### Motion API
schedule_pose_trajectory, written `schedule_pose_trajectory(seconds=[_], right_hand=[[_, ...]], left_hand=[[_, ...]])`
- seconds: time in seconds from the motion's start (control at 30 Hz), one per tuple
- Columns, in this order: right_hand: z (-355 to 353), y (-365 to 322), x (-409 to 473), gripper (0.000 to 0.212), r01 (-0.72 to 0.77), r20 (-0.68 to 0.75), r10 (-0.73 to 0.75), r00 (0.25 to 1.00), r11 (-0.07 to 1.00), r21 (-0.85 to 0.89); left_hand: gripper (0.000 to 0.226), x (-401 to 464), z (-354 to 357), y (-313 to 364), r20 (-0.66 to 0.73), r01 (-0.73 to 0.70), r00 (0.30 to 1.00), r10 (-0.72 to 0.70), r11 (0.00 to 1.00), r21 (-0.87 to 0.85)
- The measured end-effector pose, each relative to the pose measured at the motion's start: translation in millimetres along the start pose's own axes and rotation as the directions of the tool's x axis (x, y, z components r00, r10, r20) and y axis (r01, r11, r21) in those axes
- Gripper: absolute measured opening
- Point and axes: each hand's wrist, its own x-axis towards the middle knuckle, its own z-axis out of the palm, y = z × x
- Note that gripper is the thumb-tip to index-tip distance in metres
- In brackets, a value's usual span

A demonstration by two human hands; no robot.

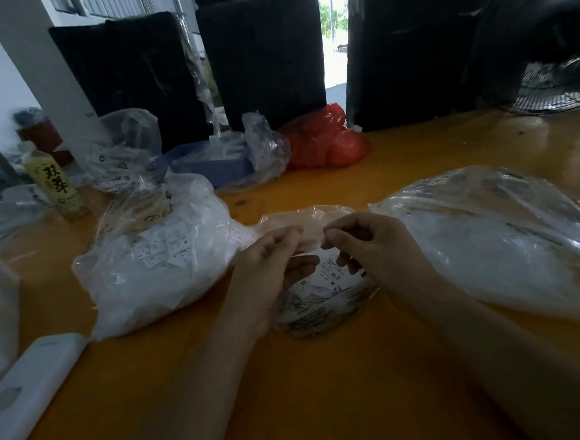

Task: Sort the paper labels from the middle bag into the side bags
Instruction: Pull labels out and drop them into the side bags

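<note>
Dim, backlit from doorway [332, 34]; blurred, warped edges.

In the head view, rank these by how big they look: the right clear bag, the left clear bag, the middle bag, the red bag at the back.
1. Right clear bag and left clear bag: look alike, no ranking.
2. Middle bag: partly hidden by the hands.
3. Red bag: looks close to the middle bag, but it lies farther off, so this order is unsure.

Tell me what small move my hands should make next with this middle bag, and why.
Probably pull the mouth of the middle bag wider. Both the left hand and right hand pinch its plastic at the opening, and the labels marked XS and XL lie inside under the film, so neither hand can pick one out yet.
</note>
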Motion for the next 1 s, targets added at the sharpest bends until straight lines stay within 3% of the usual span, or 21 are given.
schedule_pose_trajectory(seconds=[0.17, 0.23, 0.3, 0.4, 0.53, 0.6, 0.7, 0.8, 0.87, 0.93, 1.0], right_hand=[[0, -1, 0, 0.008, -0.022, 0.023, 0.022, 1.000, 1.000, 0.008], [-1, -3, 1, 0.013, -0.047, 0.036, 0.046, 0.998, 0.998, 0.028], [-4, -2, 1, 0.013, -0.009, 0.054, 0.014, 0.998, 0.996, -0.093], [-7, -1, 2, 0.007, 0.019, 0.045, -0.006, 0.999, 0.960, -0.281], [-2, -2, 0, 0.021, 0.039, 0.016, -0.036, 0.999, 0.951, -0.307], [1, -3, -1, 0.022, 0.079, 0.022, -0.076, 0.997, 0.939, -0.334], [2, 0, 0, 0.024, 0.113, 0.009, -0.122, 0.992, 0.887, -0.448], [-5, 3, 4, 0.019, 0.147, 0.053, -0.156, 0.986, 0.689, -0.710], [-7, 6, 6, 0.039, 0.131, 0.135, -0.032, 0.990, 0.532, -0.837], [-6, 8, 3, 0.051, 0.101, 0.157, 0.083, 0.984, 0.467, -0.879], [-4, 9, 2, 0.043, 0.092, 0.159, 0.103, 0.982, 0.475, -0.875]], left_hand=[[0.023, -1, -3, -2, 0.043, -0.061, 0.997, 0.059, 0.996, 0.067], [0.022, -3, -4, -2, 0.069, -0.123, 0.991, 0.111, 0.973, 0.195], [0.020, -5, -5, -4, 0.099, -0.193, 0.981, 0.169, 0.911, 0.365], [0.017, -5, -5, -5, 0.062, -0.207, 0.978, 0.200, 0.886, 0.414], [0.015, -3, -3, -3, 0.033, -0.129, 0.992, 0.125, 0.948, 0.292], [0.027, -3, -3, -3, 0.057, -0.072, 0.997, 0.061, 0.973, 0.220], [0.024, -1, -5, -3, 0.035, -0.022, 0.999, 0.018, 0.995, 0.102], [0.019, 1, -8, -2, -0.003, 0.016, 1.000, -0.017, 0.991, -0.136], [0.015, 2, -10, -3, -0.019, 0.012, 1.000, -0.016, 0.981, -0.193], [0.015, 2, -9, -4, -0.023, 0.002, 1.000, -0.007, 0.979, -0.203], [0.019, 2, -8, -5, -0.017, -0.002, 1.000, -0.002, 0.979, -0.203]])
